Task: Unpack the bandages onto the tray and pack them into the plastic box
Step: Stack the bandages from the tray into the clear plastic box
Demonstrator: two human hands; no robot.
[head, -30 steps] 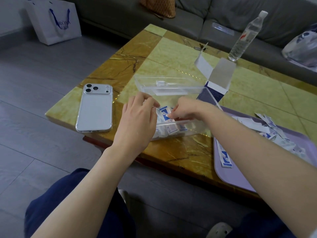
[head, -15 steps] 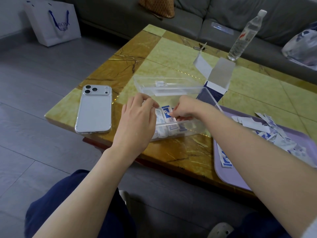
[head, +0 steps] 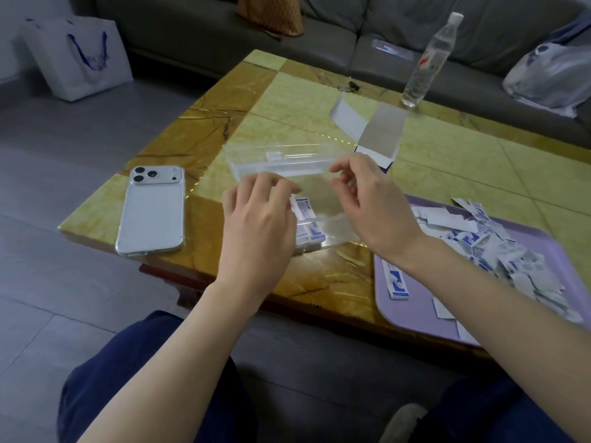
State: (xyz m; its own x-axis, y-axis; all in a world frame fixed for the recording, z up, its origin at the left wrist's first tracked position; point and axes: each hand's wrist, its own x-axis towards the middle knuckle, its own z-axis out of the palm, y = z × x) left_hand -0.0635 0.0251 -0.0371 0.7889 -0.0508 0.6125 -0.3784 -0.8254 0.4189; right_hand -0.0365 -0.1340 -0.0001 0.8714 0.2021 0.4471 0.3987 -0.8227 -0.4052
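Plastic box (head: 334,230) — left hand (head: 256,231), right hand (head: 374,212) poised over.

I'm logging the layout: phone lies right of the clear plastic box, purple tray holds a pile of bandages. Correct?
One slip: in the head view the phone lies left of the plastic box. The purple tray does hold a pile of bandages.

Table (head: 287,100): yellow-green marble, brown veined border. Tray (head: 415,302): lilac. Bandages (head: 463,238): white wrappers, blue print (same in the clear plastic box (head: 335,228)). Phone (head: 153,212): silver. Sofa (head: 192,33): grey.
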